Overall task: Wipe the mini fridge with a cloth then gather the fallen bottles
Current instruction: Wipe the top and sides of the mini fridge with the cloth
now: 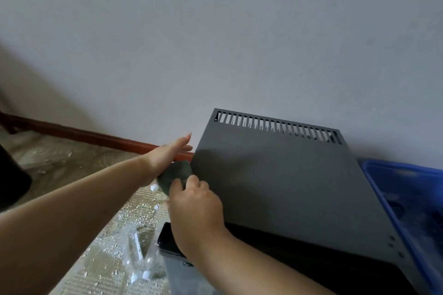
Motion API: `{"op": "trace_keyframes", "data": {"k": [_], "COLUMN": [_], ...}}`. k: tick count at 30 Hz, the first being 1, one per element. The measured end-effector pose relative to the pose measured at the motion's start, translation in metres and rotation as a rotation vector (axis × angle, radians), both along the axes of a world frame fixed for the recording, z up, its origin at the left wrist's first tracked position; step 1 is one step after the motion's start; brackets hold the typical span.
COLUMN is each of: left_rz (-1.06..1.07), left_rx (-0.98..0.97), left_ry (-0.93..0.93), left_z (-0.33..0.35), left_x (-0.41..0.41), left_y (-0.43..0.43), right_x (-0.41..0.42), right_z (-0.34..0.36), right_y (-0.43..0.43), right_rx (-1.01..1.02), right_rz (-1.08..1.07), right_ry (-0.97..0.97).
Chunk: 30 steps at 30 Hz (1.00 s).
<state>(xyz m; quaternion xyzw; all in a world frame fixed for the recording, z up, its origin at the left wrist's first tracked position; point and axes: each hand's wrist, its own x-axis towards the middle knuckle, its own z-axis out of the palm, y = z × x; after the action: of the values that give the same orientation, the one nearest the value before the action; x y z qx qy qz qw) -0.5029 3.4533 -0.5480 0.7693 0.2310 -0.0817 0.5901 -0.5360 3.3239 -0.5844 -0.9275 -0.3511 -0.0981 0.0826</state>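
Observation:
A grey mini fridge (282, 179) stands against the wall, its top showing a row of vent slots along the back. My right hand (194, 211) grips a dark grey-green cloth (176, 175) at the fridge's left edge. My left hand (167, 153) is flat with fingers stretched out, beside the fridge's left side, just above the cloth. Clear plastic bottles (141, 258) with white caps lie on the floor to the left of the fridge, below my arms. Another white cap (154, 187) peeks out under my left wrist.
A blue plastic bin (407, 199) sits tight against the fridge's right side. A red-brown skirting board (84, 135) runs along the wall. The floor (72, 175) is covered with pale debris. A black object (12, 175) stands at the left edge.

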Motion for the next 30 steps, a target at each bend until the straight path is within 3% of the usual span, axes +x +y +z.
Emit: {"op": "trace_keyframes", "data": {"k": [4,9,16,23,27,30], "left_rz": [-0.057,-0.188,-0.449,-0.579,-0.625,-0.743], "left_rx": [0.116,0.17,0.329,0.322,0.26,0.341], "left_ry": [-0.057,-0.117,-0.198,-0.309,-0.379,-0.458], "left_z": [-0.001,-0.009,0.011,0.023,0.015,0.002], "left_x": [-0.01,-0.013,0.002,0.006,-0.002,-0.002], "left_y": [0.008,0.032,0.049,0.037,0.01,-0.012], "right_x": [-0.008,-0.021,-0.051,-0.075,-0.067,-0.063], "right_z": [0.002,0.015,0.03,0.027,0.013,0.004], "right_y": [0.01,0.025,0.06,0.053,0.032,0.006], "right_rx": [-0.009,-0.034,0.1,-0.045,-0.059,0.017], "right_rz": [0.007,0.024,-0.016,-0.277,-0.432,-0.479], "right_ry": [-0.025,0.061,0.273,0.041,0.022,0.016]}}
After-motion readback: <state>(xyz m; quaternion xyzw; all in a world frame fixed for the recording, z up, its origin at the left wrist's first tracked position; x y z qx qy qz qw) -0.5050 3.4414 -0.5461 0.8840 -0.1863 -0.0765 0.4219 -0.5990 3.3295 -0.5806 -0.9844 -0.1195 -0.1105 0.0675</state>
